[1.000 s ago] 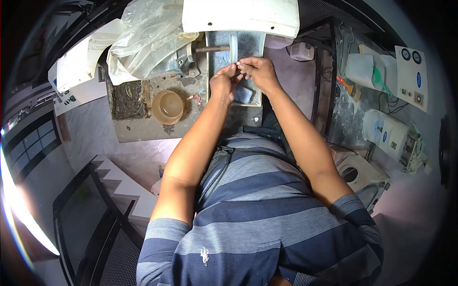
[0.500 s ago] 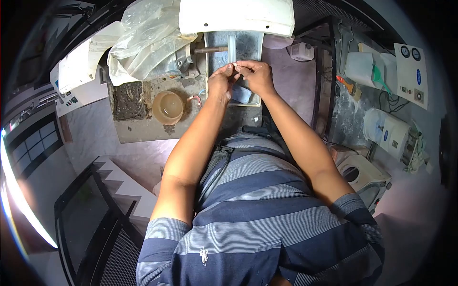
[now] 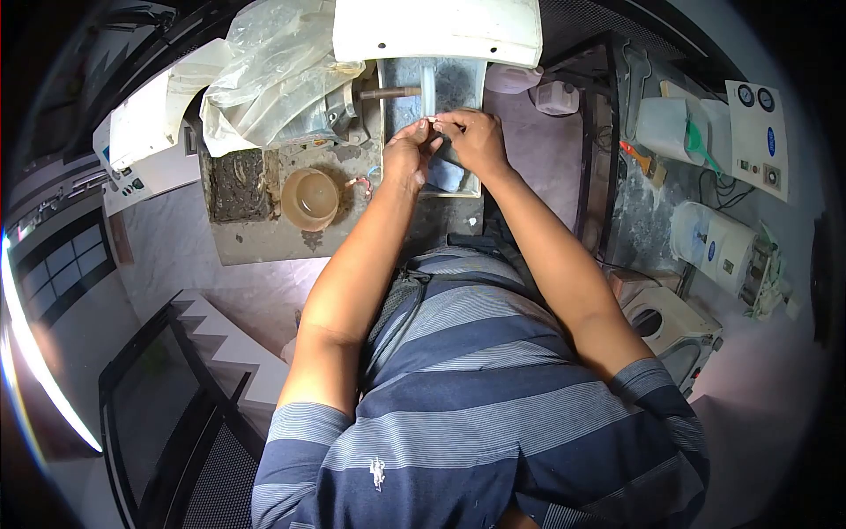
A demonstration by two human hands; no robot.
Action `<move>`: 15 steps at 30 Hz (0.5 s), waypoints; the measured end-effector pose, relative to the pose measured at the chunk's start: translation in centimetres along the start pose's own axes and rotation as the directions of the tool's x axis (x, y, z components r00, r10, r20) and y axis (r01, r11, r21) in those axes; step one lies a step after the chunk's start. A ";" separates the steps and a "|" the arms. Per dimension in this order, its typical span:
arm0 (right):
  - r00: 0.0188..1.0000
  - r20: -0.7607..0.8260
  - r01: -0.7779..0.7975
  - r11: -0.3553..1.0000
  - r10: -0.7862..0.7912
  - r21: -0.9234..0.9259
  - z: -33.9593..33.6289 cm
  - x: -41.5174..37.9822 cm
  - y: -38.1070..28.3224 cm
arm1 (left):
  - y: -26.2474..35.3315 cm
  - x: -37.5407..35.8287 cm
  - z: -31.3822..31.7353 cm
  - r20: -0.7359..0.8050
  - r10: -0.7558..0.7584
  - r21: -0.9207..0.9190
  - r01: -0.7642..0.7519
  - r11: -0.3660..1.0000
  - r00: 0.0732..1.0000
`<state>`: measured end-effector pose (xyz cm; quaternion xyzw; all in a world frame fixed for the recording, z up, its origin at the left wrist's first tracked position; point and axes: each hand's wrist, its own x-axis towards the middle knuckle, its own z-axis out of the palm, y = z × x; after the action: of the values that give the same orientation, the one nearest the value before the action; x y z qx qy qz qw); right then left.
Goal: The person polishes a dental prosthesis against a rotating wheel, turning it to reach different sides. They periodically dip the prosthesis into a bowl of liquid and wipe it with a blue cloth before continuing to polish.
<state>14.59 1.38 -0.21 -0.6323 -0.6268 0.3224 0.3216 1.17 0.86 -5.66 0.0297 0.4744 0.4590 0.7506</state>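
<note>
Both of my hands meet at the lower edge of a pale, spinning-type wheel (image 3: 428, 86) on a metal shaft (image 3: 392, 93). Between the fingertips sits a small whitish piece (image 3: 432, 119), right at the wheel's edge; its exact kind I cannot tell. My left hand (image 3: 407, 153) pinches it from the left, fingers closed. From the right, my right hand (image 3: 476, 139) grips it with thumb and forefinger. Below the hands, a light blue lump (image 3: 446, 176) lies in the shallow tray (image 3: 481, 84) that surrounds the wheel.
A white hood (image 3: 438, 31) overhangs the wheel. Clear plastic sheeting (image 3: 264, 79) covers the machine body at left. A round bowl of liquid (image 3: 310, 199) stands on the bench beside a dark, dirty tray (image 3: 240, 187). At right are a brush (image 3: 636, 157) and a white container (image 3: 557, 97).
Both hands stay at the wheel's edge with the small whitish piece, their fingers shifting only very slightly. The rest of the scene is nearly unchanged.
</note>
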 end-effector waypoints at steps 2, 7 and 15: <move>1.000 -0.002 0.006 1.000 -0.006 -0.018 0.4 0.2 0.5 | 0.0 -0.1 0.0 -0.034 -0.022 -0.002 0.022 1.000 0.999; 0.955 0.130 -0.282 0.950 0.266 0.131 1.0 1.0 0.9 | 0.4 -0.1 -0.3 -0.044 -0.018 0.008 0.018 1.000 0.999; 0.874 0.203 -0.485 0.782 0.441 0.391 1.1 0.9 1.6 | -0.1 0.9 -0.1 -0.040 0.042 -0.003 -0.043 0.999 0.998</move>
<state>14.61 2.27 -2.18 -0.6627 -0.3806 0.5529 0.3320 1.30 1.39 -6.40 0.0291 0.4877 0.4763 0.7310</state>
